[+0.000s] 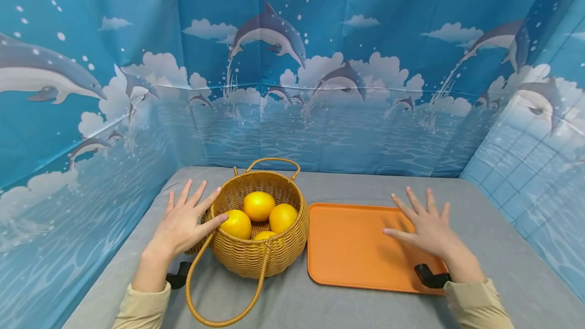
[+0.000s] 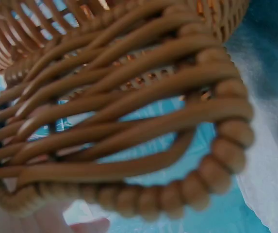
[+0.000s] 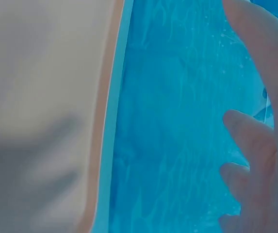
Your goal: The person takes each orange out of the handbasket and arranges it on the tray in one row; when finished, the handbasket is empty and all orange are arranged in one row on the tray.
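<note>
A round wicker basket (image 1: 237,258) stands left of centre with several yellow fruits (image 1: 259,206) inside, smooth and lemon-like. My left hand (image 1: 180,227) is spread over the basket's left side, its thumb and index finger overlapping the rim in the head view. Close in front of the left wrist camera is a woven wicker flap (image 2: 168,82) with a beaded edge, partly covering that hand. On the right lies an orange rectangular tray (image 1: 347,248). Fingers spread wide, my right hand (image 1: 427,230) hovers over the tray's right part and holds nothing.
One basket handle (image 1: 224,323) hangs toward the front edge; the other handle (image 1: 274,159) stands up at the back. Grey cloth (image 1: 292,303) covers the table. Blue dolphin-print curtains (image 1: 292,136) enclose the back and both sides.
</note>
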A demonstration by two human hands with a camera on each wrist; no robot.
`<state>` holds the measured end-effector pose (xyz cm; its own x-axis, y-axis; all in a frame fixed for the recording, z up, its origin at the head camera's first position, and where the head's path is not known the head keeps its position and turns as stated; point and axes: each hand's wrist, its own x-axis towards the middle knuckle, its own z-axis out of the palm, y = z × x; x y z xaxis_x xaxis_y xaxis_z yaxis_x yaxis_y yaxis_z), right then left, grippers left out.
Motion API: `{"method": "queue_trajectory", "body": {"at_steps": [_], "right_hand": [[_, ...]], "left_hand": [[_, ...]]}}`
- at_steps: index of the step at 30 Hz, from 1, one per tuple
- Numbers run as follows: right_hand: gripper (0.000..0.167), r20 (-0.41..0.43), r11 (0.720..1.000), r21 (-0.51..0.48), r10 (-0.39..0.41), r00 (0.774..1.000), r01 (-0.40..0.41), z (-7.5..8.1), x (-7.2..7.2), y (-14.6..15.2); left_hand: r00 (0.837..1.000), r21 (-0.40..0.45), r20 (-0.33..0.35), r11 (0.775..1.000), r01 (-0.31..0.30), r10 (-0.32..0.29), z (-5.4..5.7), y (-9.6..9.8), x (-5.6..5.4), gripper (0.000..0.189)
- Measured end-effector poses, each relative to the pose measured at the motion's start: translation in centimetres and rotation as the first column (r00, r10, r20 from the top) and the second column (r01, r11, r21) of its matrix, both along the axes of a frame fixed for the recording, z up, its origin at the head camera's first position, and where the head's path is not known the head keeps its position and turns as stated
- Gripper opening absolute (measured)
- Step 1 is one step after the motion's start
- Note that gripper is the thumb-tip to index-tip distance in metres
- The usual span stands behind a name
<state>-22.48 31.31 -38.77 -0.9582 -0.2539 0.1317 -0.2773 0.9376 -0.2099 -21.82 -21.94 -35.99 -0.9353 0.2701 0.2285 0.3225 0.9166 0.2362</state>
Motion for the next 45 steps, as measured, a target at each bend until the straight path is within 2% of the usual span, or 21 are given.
{"method": "queue_trajectory", "body": {"at_steps": [4, 7, 10, 13, 16, 20, 24, 27, 30, 32, 37, 40, 45], "right_hand": [[0.090, 0.068, 0.994, -0.099, 0.047, 0.997, -0.040, -0.2, 0.0, -0.5], [0.085, 0.121, 0.979, -0.192, 0.099, 0.988, -0.075, -0.2, 0.0, -1.1], [0.080, 0.154, 0.950, -0.289, 0.167, 0.974, -0.117, -0.3, 0.1, -1.8], [0.076, 0.174, 0.911, -0.383, 0.236, 0.956, -0.156, -0.5, 0.1, -2.6], [0.073, 0.185, 0.866, -0.469, 0.291, 0.939, -0.176, -0.7, 0.2, -3.4], [0.068, 0.200, 0.799, -0.567, 0.373, 0.906, -0.203, -0.4, 0.4, -4.5], [0.065, 0.238, 0.738, -0.639, 0.457, 0.857, -0.216, 0.5, 0.3, -5.7], [0.063, 0.237, 0.679, -0.690, 0.537, 0.809, -0.249, 1.4, -0.1, -6.8], [0.061, 0.220, 0.609, -0.739, 0.624, 0.750, -0.289, 2.5, -0.7, -8.0], [0.060, 0.214, 0.581, -0.753, 0.661, 0.719, -0.310, 3.3, -1.1, -9.0], [0.063, 0.213, 0.555, -0.754, 0.713, 0.668, -0.352, 5.4, -2.0, -11.7], [0.065, 0.216, 0.543, -0.753, 0.738, 0.639, -0.372, 6.8, -2.5, -13.4], [0.065, 0.210, 0.503, -0.763, 0.787, 0.580, -0.405, 9.2, -3.6, -16.4]], "left_hand": [[0.999, 0.042, 0.034, 0.999, 0.001, -0.002, 0.2, -0.2, 0.2, 0.070], [0.998, 0.085, 0.054, 0.996, 0.024, -0.028, 0.4, -0.4, 0.3, 0.068], [0.995, 0.152, 0.070, 0.987, 0.058, -0.069, 0.5, -0.5, 0.3, 0.063], [0.989, 0.244, 0.087, 0.965, 0.094, -0.119, 0.4, -0.8, 0.2, 0.058], [0.981, 0.337, 0.097, 0.933, 0.127, -0.169, 0.3, -1.1, 0.2, 0.054], [0.964, 0.466, 0.116, 0.870, 0.160, -0.239, 0.3, -1.4, 0.2, 0.052], [0.941, 0.582, 0.130, 0.792, 0.184, -0.314, 0.3, -1.6, 0.0, 0.052], [0.929, 0.628, 0.146, 0.758, 0.178, -0.339, 0.3, -1.7, -0.2, 0.052], [0.925, 0.648, 0.181, 0.748, 0.143, -0.334, 0.1, -1.7, -0.4, 0.053], [0.923, 0.654, 0.199, 0.746, 0.126, -0.330, 0.0, -1.7, -0.5, 0.054], [0.918, 0.656, 0.198, 0.742, 0.136, -0.343, -0.3, -1.7, -0.7, 0.051], [0.919, 0.644, 0.200, 0.753, 0.137, -0.339, -0.5, -1.8, -0.7, 0.050], [0.922, 0.634, 0.222, 0.766, 0.111, -0.318, -0.6, -1.9, -0.9, 0.049]]}}
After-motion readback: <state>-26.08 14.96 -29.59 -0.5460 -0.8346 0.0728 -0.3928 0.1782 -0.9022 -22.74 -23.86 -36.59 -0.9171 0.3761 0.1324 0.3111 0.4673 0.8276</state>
